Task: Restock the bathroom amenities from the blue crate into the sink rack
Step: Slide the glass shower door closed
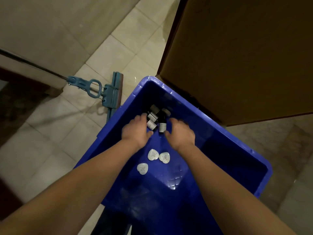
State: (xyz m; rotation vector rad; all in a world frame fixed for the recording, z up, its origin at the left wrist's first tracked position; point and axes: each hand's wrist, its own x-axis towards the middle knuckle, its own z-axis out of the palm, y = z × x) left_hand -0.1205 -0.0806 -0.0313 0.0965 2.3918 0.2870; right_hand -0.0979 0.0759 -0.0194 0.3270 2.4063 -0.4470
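While the left hand (135, 132) and right hand (182, 133) reach inside the blue crate (237, 155), the dark bottles (153, 118) lie between them; blur hides whether either grips.

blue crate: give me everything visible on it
Crate: glossy blue plastic, rectangular, open-topped, thick rim, diamond-textured bottom. It sits level beside a brown panel, with a mop head by its left edge. Inside are dark bottles heaped at the far end and three white heart packets. Left hand and right hand reach at the bottles; grip blurred.
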